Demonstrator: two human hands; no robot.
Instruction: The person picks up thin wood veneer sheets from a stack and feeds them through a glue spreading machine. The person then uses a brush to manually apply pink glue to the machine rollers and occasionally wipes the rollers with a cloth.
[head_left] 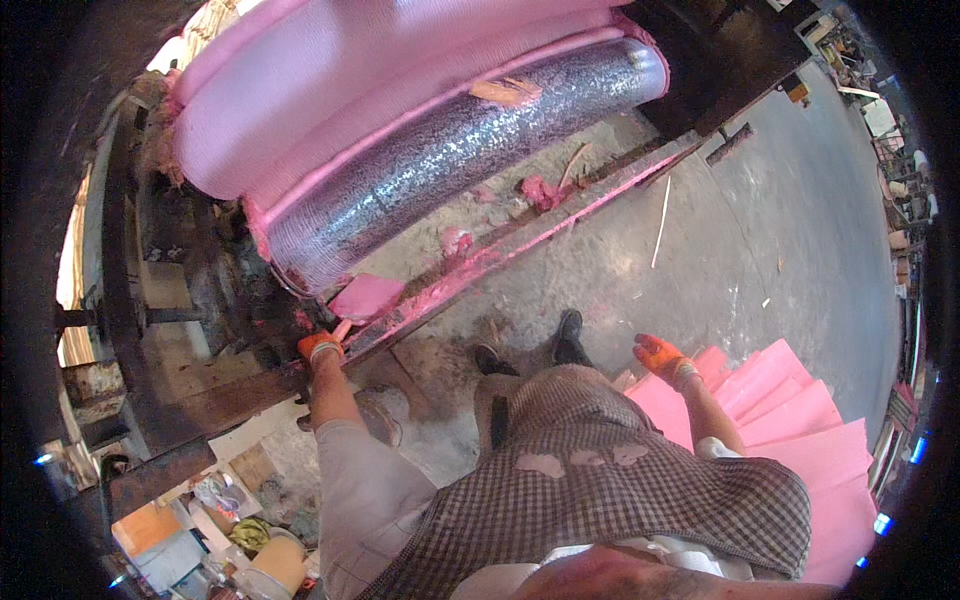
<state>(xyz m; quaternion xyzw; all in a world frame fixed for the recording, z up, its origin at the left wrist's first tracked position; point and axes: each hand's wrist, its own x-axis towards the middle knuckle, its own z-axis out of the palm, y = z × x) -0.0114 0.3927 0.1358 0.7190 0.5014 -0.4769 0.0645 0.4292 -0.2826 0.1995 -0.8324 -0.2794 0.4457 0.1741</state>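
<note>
My left hand (320, 347), in an orange glove, is at the left end of a low metal edge smeared with pink. Its fingers look closed beside a small pale-pink strip (342, 330); what they grip is hard to make out. Just beyond lies a flat pink piece (367, 298). My right hand (660, 358), also orange-gloved, hangs open with nothing in it, left of a fanned stack of pink sheets (800, 405). Ahead, a big roller coated in pink material (330, 105) runs alongside a shiny metal roller (440, 140).
An orange-tan scrap (507, 92) rests on the metal roller. Pink lumps (541, 192) lie in the tray below it. The machine's edge (560, 225) crosses in front of my feet. A thin pale strip (661, 222) lies on the concrete floor. Clutter (240, 540) fills the lower left.
</note>
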